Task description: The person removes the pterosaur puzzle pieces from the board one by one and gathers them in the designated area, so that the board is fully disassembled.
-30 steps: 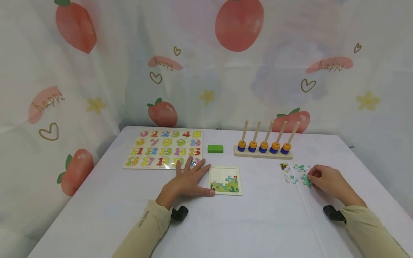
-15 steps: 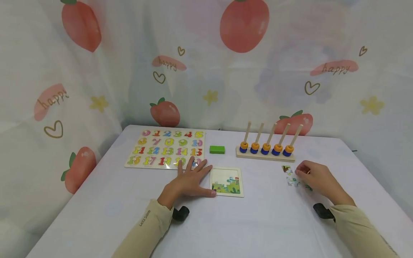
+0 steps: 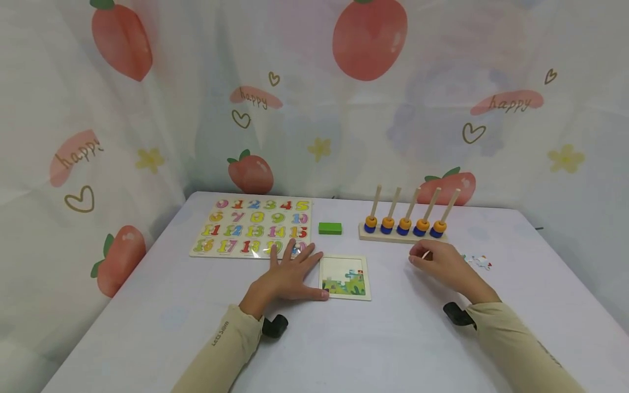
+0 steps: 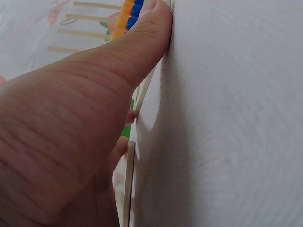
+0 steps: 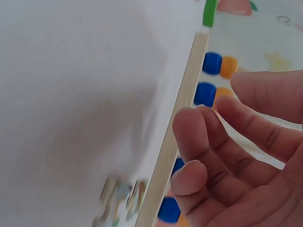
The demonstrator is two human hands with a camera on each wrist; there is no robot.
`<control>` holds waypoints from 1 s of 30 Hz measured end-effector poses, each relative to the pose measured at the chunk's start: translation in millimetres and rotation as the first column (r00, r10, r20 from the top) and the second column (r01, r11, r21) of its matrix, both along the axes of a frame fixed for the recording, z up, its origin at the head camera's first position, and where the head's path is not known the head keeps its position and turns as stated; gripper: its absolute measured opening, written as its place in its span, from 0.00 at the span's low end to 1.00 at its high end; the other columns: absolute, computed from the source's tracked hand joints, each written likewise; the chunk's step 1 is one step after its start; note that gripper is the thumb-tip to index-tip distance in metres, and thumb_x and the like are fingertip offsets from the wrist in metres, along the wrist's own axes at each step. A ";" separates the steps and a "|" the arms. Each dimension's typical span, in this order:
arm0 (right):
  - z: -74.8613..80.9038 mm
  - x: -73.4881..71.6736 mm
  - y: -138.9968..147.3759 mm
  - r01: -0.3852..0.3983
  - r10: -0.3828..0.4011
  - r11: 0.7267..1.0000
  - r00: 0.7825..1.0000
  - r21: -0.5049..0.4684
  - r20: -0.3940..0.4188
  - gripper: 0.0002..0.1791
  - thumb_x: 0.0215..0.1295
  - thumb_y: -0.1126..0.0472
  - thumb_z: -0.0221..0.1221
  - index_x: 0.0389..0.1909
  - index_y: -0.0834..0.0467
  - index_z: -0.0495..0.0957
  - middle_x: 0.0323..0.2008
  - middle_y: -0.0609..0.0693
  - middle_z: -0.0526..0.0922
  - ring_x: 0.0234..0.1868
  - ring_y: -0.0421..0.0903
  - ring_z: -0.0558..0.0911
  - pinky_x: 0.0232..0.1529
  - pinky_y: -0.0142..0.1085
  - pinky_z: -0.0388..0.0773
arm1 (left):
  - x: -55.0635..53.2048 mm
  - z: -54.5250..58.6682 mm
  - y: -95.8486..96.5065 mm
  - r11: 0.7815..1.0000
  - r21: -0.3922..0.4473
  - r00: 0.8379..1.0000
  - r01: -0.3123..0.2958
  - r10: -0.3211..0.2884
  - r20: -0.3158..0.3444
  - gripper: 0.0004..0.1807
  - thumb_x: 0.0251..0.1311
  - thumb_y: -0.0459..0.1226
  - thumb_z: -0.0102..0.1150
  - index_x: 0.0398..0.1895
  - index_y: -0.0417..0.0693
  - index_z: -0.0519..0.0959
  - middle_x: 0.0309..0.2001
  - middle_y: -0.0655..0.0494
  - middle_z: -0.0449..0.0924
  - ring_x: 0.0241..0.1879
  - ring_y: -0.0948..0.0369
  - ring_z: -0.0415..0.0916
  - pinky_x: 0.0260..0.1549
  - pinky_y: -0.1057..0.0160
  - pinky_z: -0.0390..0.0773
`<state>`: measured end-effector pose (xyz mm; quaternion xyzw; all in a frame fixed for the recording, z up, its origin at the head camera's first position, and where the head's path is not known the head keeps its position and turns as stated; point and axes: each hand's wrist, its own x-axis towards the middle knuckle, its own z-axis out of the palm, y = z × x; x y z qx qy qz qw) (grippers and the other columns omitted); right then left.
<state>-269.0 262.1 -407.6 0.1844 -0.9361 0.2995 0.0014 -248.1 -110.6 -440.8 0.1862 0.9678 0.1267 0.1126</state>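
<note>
My left hand [image 3: 285,275] lies spread on the table, its thumb touching the lower left corner of a small jigsaw frame [image 3: 367,278]. The frame holds joined green landscape pieces along its bottom and right; its upper left shows bare backing. In the head view my right hand [image 3: 437,265] hovers in front of the bead rack, fingers loosely bent. The right wrist view shows a gap between thumb and fingertips and nothing held. Loose jigsaw pieces [image 3: 480,262] lie to the right of this hand, partly hidden by it; blurred pieces [image 5: 118,201] also show low in the right wrist view.
Behind the left hand lies a number board [image 3: 247,217] with colourful numerals. A green block [image 3: 330,228] sits beside it. The bead rack [image 3: 388,236] stands at the back right, its upright pegs carrying orange and blue beads. A printed curtain [image 3: 295,120] encloses the table.
My right hand has moved left, away from the right-hand loose pieces, its fingers now nearer the frame. Some pieces at its right have come into sight. The left hand stays at the frame.
</note>
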 end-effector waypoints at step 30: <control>-16.4 -2.4 -93.3 -0.209 0.209 0.978 0.977 0.010 0.043 0.15 0.69 0.60 0.71 0.51 0.63 0.85 0.47 0.56 0.77 0.47 0.52 0.76 0.49 0.48 0.77 | 0.4 1.0 -1.8 1.000 0.002 1.000 0.006 -0.006 0.000 0.57 0.58 0.73 0.65 0.87 0.65 0.57 0.88 0.59 0.44 0.85 0.42 0.24 0.74 0.28 0.23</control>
